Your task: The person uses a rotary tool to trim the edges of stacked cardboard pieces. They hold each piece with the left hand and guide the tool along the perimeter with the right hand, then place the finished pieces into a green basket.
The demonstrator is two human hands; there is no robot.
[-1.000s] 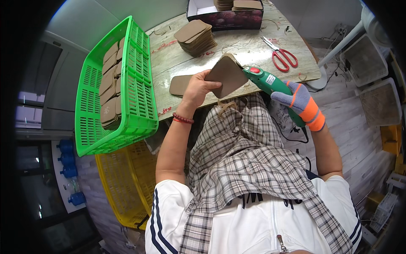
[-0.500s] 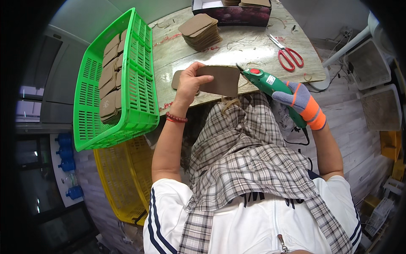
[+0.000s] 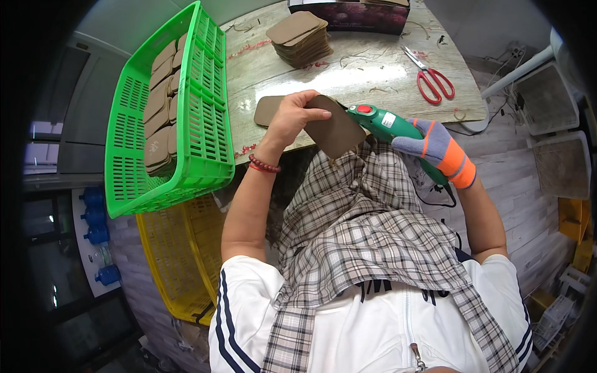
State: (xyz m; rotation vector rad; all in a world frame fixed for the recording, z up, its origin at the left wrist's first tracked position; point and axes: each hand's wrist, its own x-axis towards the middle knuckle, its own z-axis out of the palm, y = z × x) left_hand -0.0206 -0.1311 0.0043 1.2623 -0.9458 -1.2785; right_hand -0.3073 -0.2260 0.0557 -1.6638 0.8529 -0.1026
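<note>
Between the thumb and fingers of my left hand (image 3: 296,118) is a flat brown rounded panel (image 3: 337,132), tilted over the table's front edge. My right hand (image 3: 435,149), in a grey and orange glove, is wrapped round green electric scissors (image 3: 380,122) with a red button. Their dark tip meets the panel's upper right edge; the exact contact is too small to make out. Another brown panel (image 3: 266,110) lies flat on the table beside my left hand. Farther back stands a stack of brown panels (image 3: 300,38).
On the left, a green crate (image 3: 205,112) holds rows of brown panels, above a yellow crate (image 3: 168,261). Red-handled scissors (image 3: 435,85) lie on the right of the table (image 3: 373,74), among scraps. A dark patterned box (image 3: 367,17) stands at the back.
The held panel has turned, its right end swinging downward. The electric scissors have shifted slightly left along its edge. A thin strip hanging near the panel no longer shows as clearly.
</note>
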